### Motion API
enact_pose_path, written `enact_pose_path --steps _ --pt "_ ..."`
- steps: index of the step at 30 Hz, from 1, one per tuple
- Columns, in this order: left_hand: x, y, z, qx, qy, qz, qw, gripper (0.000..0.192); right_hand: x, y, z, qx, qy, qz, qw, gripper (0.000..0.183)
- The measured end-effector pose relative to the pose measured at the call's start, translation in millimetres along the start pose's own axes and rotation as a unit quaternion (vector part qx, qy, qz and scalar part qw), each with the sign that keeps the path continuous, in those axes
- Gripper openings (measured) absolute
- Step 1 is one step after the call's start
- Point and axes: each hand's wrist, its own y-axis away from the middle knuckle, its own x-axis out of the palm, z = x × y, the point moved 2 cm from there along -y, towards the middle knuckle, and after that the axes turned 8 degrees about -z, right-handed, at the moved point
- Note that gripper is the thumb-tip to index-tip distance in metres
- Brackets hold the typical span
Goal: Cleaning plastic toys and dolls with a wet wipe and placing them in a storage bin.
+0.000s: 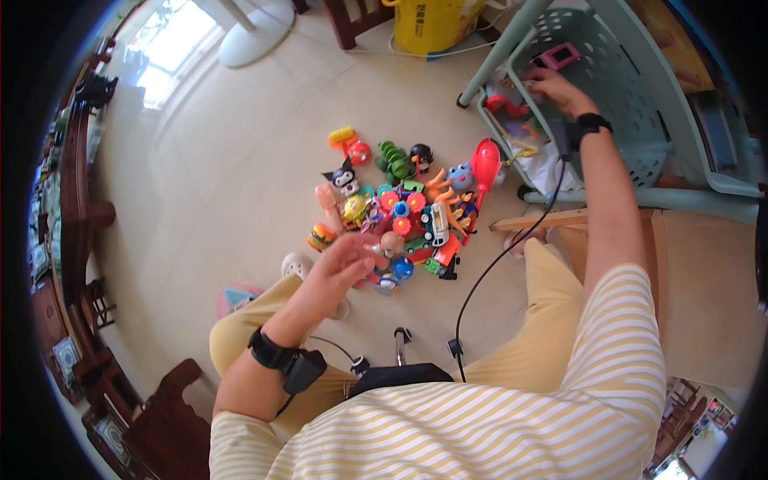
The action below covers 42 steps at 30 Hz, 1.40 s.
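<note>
My left hand is above the near edge of a pile of toys on the tiled floor, beside a small brown-headed toy figure; whether it touches the figure cannot be told. My right hand reaches into a green plastic basket on a frame, among loose things; its fingertips are partly hidden. Near it lie a pink toy with a dark screen and a red curved piece. The pile includes a green segmented toy, a red toy ladle, a white toy vehicle and a black-and-white figure.
A yellow bucket and a white cable stand beyond the pile. A round white stand base is at the top left. A black cable hangs from my right wrist. Dark wooden furniture lines the left side.
</note>
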Motion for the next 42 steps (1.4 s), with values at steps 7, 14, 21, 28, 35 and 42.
enact_pose_path --steps 7,14,21,28,35,42 --pt "-32 -4 -28 0.066 0.094 -0.143 0.983 0.026 0 87 57 -0.002 -0.182 0.123 0.976 0.023" --pt "-61 1 -36 0.17 0.189 -0.255 0.933 0.027 139 151 -29 0.043 -0.066 0.163 0.983 0.018" --pt "-75 15 -33 0.169 0.202 -0.327 0.907 0.028 268 197 -130 0.202 0.069 -0.037 0.976 0.031" --pt "-78 16 -32 0.192 0.222 -0.358 0.886 0.028 296 197 -128 0.272 -0.113 -0.096 0.951 0.042" --pt "-75 13 -32 0.189 0.221 -0.357 0.887 0.028 280 204 -101 0.369 -0.258 0.007 0.893 0.028" --pt "-59 -6 -26 0.152 0.181 -0.338 0.911 0.033 236 216 -29 0.35 -0.35 0.1 0.863 0.026"
